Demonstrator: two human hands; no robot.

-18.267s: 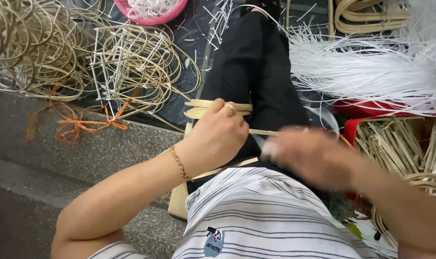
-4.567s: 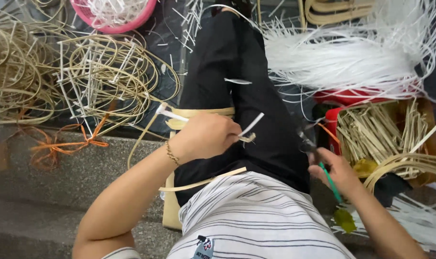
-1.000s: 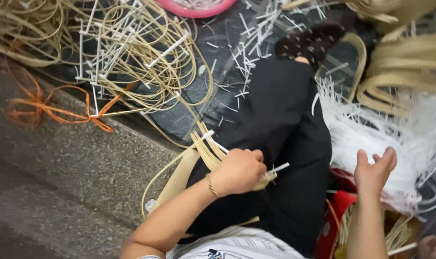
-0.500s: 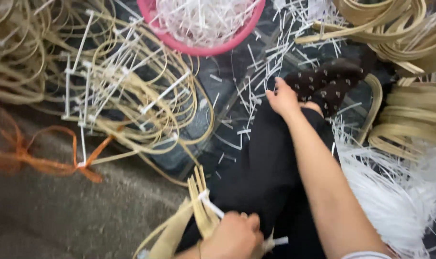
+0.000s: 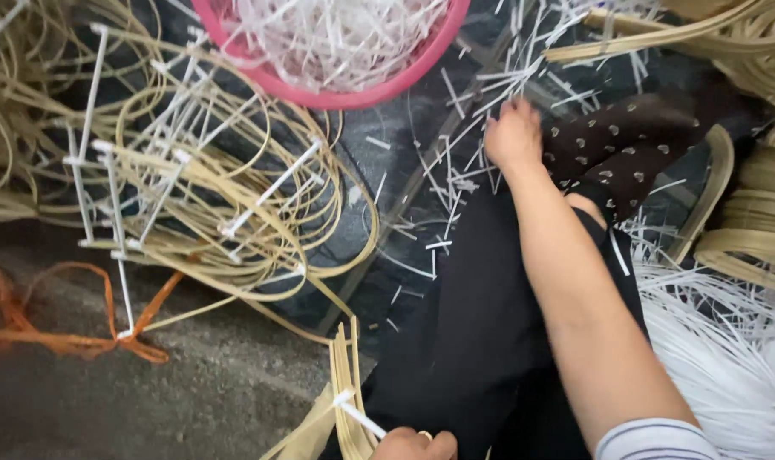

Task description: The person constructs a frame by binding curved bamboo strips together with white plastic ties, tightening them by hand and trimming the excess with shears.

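Observation:
My left hand (image 5: pixel 414 445) shows only at the bottom edge, closed around a bundle of flat tan cane strips (image 5: pixel 346 383) with a white plastic strip (image 5: pixel 357 417) across it. My right arm stretches forward over my black trouser leg (image 5: pixel 464 324). My right hand (image 5: pixel 513 136) rests fingers-down on loose white plastic strips (image 5: pixel 455 170) scattered over the dark floor, beside my dark dotted sock (image 5: pixel 626 145). The back of the hand hides the fingers, so whether they pinch a strip is unclear.
A pink basin (image 5: pixel 319 89) full of white strips sits at the top. Coiled cane tied with white strips (image 5: pixel 208 196) lies to the left, with an orange cord (image 5: pixel 63 341) below it. A heap of white strips (image 5: pixel 720 358) and cane loops (image 5: pixel 762 221) lie on the right.
My right hand has gone from raised at my right side forward to the scattered white strips near my foot. The view has tipped forward. My left hand has kept its hold on the cane bundle.

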